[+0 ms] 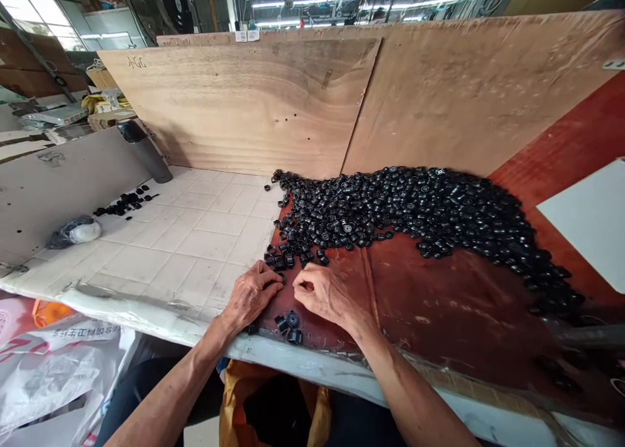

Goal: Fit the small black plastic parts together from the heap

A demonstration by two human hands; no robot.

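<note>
A large heap of small round black plastic parts (405, 216) spreads in a curved band across a reddish-brown board (439, 304). My left hand (251, 296) rests at the board's near left, its curled fingertips closed around a small black part (280, 277). My right hand (322, 294) lies beside it with fingers curled in, and anything inside them is hidden. Just below both hands, a small cluster of black parts (288, 326) sits apart from the heap. More of them lie loose (278, 260) above my fingertips.
White tiled surface (195, 239) lies left of the board, with plywood sheets (239, 102) standing behind. A grey flask (145, 151) stands at far left near more black parts (122, 203) and a small bag (73, 232). White sacks (58, 375) and a yellow bag (273, 401) lie below the front edge.
</note>
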